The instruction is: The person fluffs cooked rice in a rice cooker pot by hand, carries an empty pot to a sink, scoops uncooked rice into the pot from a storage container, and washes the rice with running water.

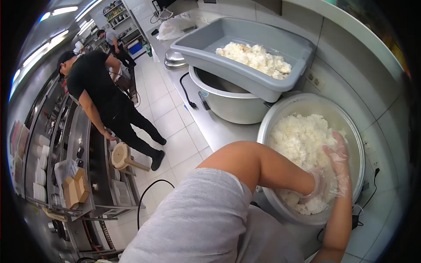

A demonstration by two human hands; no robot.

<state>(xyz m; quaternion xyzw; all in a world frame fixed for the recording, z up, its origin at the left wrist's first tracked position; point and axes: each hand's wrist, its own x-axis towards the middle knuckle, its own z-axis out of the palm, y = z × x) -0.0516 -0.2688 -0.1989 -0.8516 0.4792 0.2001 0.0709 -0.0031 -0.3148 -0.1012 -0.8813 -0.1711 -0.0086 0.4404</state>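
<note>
Cooked white rice fills much of a large round metal pot at the right. My left hand, in a clear plastic glove, is sunk into the rice low in the pot, and its fingers are hidden. My right hand, gloved the same way, rests against the rice by the pot's right wall. Its visible fingers are apart and point up the picture, and no tool shows in it.
A grey plastic tub with some rice sits tilted across a second metal pot. Cords hang beside the pots. Across the tiled aisle, a person in black stands near a beige stool; another person is farther back.
</note>
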